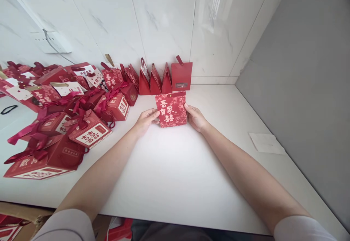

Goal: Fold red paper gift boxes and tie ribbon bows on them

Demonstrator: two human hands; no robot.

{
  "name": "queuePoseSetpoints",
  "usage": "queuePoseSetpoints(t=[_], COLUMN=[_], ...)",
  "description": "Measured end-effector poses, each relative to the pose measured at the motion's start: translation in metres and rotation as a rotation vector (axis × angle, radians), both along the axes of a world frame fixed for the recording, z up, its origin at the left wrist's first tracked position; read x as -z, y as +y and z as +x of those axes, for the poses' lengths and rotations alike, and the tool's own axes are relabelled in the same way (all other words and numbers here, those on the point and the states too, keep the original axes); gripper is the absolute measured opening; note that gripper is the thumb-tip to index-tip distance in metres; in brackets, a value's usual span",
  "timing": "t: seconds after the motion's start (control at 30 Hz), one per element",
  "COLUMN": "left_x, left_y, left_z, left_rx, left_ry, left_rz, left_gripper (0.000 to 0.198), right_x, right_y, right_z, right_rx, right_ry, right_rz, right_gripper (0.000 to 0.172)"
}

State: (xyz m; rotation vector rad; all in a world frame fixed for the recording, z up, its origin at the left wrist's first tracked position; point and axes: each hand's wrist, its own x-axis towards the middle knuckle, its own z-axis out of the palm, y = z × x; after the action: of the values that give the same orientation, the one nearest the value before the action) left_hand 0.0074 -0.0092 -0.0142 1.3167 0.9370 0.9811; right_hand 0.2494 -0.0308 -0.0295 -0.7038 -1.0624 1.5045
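Note:
Between my two hands is a red gift box [172,110] with white lettering, a pale floral print and a small gold stud near its top edge. My left hand [147,120] grips its left side, thumb on the front. On the right side, my right hand [194,117] holds it the same way. The fingers behind the box are hidden. Just beyond it, a plain red gift box [182,74] with a ribbon loop stands against the wall, beside several similar wedge-shaped boxes [155,82].
Many red boxes with bows [90,129] crowd the left of the white table [175,182]. A white tissue [266,143] lies at the right, near a grey partition [306,88]. A black loop [9,109] rests at far left. A cardboard carton [24,212] sits below the front edge.

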Motion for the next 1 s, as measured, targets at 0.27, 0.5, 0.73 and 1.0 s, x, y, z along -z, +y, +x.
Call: queuePoseSetpoints(t=[0.27,0.5,0.73,1.0], left_x=[0.02,0.022,0.011,0.01], left_y=[0.008,0.004,-0.007,-0.004], left_z=[0.01,0.007,0.014,0.01], left_rx=[-0.358,-0.105,-0.161,-0.182], left_ry=[0.285,0.561,0.75,0.407], left_rz=[0.381,0.49,0.484,0.458], left_gripper=[0.036,0.136,0.139,0.073], right_x=[0.001,0.006,0.004,0.005], right_y=[-0.003,-0.007,-0.013,-0.017], right_z=[-0.013,-0.016,-0.021,-0.02], right_rx=[-0.043,-0.137,-0.051,0.407], right_ry=[-0.261,-0.487,-0.708,-0.828], right_rz=[0.167,0.344,0.509,0.576], right_gripper=[0.036,0.026,0.015,0.049])
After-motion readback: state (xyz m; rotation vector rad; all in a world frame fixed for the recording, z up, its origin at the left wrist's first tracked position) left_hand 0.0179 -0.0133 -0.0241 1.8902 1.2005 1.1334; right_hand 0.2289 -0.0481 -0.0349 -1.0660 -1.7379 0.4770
